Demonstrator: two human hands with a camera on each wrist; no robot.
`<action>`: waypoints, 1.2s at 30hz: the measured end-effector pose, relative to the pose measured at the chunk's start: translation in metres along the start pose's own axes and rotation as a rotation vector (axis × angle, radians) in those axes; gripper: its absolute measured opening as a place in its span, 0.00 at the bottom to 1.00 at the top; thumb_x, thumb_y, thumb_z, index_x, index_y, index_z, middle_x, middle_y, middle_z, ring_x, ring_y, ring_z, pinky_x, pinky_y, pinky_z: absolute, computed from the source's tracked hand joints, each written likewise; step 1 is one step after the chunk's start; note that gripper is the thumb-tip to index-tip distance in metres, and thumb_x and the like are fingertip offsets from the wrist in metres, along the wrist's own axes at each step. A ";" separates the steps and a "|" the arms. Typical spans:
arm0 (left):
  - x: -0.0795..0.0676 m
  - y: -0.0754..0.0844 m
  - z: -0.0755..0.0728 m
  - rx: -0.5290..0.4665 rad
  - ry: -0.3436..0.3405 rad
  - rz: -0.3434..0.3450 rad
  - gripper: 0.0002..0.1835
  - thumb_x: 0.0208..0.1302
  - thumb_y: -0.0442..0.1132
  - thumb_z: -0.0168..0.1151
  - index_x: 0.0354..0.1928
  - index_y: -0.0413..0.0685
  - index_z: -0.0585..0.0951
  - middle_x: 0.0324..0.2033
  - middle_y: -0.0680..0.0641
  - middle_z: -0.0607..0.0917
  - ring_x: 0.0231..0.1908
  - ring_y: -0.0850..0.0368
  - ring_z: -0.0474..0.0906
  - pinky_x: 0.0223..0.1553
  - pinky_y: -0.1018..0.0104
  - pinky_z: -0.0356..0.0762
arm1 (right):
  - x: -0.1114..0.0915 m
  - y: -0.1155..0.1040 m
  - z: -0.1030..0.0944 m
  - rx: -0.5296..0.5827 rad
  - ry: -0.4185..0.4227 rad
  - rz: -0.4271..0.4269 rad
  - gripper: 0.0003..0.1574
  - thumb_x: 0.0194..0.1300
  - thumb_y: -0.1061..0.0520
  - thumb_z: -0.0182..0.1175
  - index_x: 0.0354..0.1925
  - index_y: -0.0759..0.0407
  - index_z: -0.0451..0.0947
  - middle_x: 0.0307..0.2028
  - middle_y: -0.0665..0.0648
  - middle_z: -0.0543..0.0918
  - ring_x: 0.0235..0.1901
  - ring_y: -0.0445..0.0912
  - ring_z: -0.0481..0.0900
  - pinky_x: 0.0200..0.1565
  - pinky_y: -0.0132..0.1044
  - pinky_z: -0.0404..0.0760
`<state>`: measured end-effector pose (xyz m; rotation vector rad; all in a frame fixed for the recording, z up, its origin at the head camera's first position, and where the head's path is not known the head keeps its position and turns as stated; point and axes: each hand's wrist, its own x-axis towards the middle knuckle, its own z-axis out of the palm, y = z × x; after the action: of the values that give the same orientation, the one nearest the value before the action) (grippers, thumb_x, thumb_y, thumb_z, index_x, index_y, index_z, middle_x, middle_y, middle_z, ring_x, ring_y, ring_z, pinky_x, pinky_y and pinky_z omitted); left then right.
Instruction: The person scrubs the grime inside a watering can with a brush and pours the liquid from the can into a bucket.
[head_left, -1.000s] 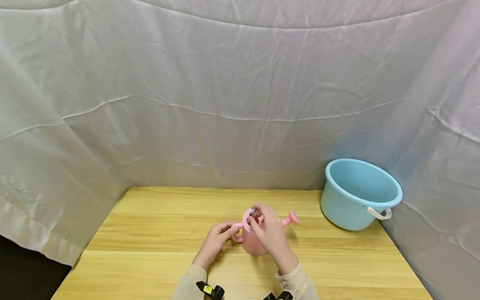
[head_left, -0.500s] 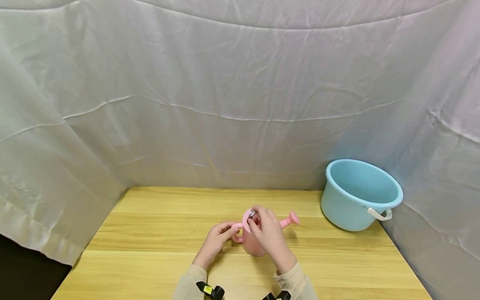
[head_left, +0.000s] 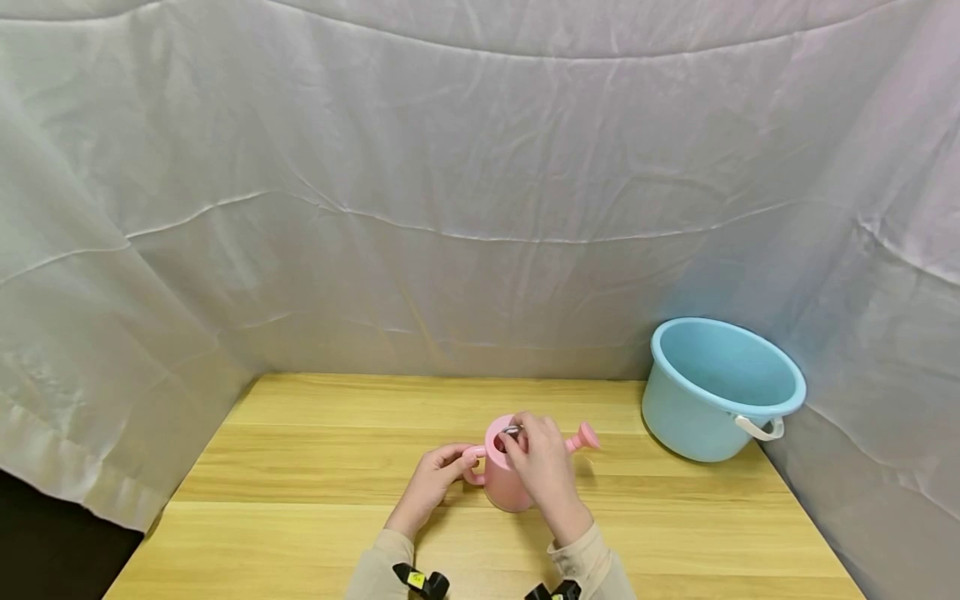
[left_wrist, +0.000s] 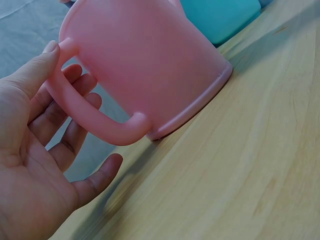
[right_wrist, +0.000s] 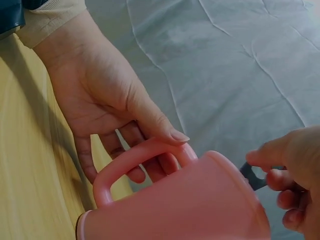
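A pink watering can (head_left: 506,490) stands upright on the wooden table, its spout to the right. My left hand (head_left: 433,482) pinches the top of its handle (left_wrist: 92,117) between thumb and fingers; the little finger sticks out loose below. Over the opening, my right hand (head_left: 546,468) pinches a small dark, partly shiny thing (right_wrist: 248,172) with a rounded gap in it. This thing sits right at the can's rim, partly covered by the fingers, and I cannot tell its kind.
A light blue bucket (head_left: 678,412) with a white handle (head_left: 757,428) stands at the table's back right corner. Grey cloth (head_left: 450,292) hangs behind and along both sides of the wooden table (head_left: 315,467).
My right hand dips slightly left, then comes back right, and the small thing in its fingers shows at a different angle over the opening. The left hand and can stay put.
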<state>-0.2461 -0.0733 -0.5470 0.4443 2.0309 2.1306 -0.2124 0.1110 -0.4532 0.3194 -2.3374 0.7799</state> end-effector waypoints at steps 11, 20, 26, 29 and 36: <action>0.000 -0.001 0.001 0.008 0.014 0.000 0.17 0.69 0.46 0.59 0.52 0.43 0.82 0.31 0.25 0.81 0.39 0.41 0.87 0.52 0.67 0.80 | 0.002 0.003 0.005 -0.035 0.251 -0.094 0.13 0.46 0.64 0.74 0.31 0.61 0.80 0.16 0.50 0.71 0.20 0.41 0.65 0.20 0.28 0.62; 0.001 -0.002 0.001 0.007 0.021 0.005 0.16 0.68 0.46 0.60 0.51 0.43 0.83 0.31 0.25 0.81 0.40 0.43 0.86 0.51 0.69 0.79 | 0.004 -0.001 -0.002 0.033 0.363 -0.183 0.14 0.44 0.69 0.73 0.31 0.63 0.79 0.18 0.52 0.72 0.21 0.39 0.64 0.22 0.26 0.62; 0.001 -0.002 0.001 0.002 0.015 0.005 0.17 0.69 0.46 0.59 0.52 0.43 0.82 0.31 0.24 0.81 0.40 0.40 0.86 0.52 0.68 0.79 | 0.004 -0.002 -0.004 0.030 0.359 -0.183 0.14 0.45 0.68 0.73 0.31 0.63 0.79 0.18 0.51 0.71 0.21 0.39 0.64 0.22 0.26 0.62; 0.001 -0.002 0.001 -0.001 0.012 0.006 0.17 0.69 0.46 0.59 0.52 0.43 0.82 0.31 0.24 0.81 0.39 0.39 0.86 0.52 0.68 0.80 | 0.004 -0.001 -0.003 0.028 0.352 -0.176 0.14 0.45 0.67 0.73 0.31 0.63 0.79 0.18 0.51 0.70 0.21 0.39 0.63 0.22 0.26 0.62; 0.001 -0.001 0.001 -0.003 0.011 0.003 0.17 0.69 0.46 0.59 0.52 0.43 0.82 0.31 0.23 0.81 0.39 0.38 0.86 0.51 0.68 0.80 | 0.003 0.001 -0.001 -0.002 0.327 -0.150 0.14 0.46 0.66 0.74 0.32 0.63 0.79 0.18 0.51 0.70 0.21 0.39 0.64 0.21 0.27 0.62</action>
<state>-0.2466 -0.0721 -0.5482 0.4370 2.0343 2.1418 -0.2143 0.1127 -0.4510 0.3353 -1.9838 0.6988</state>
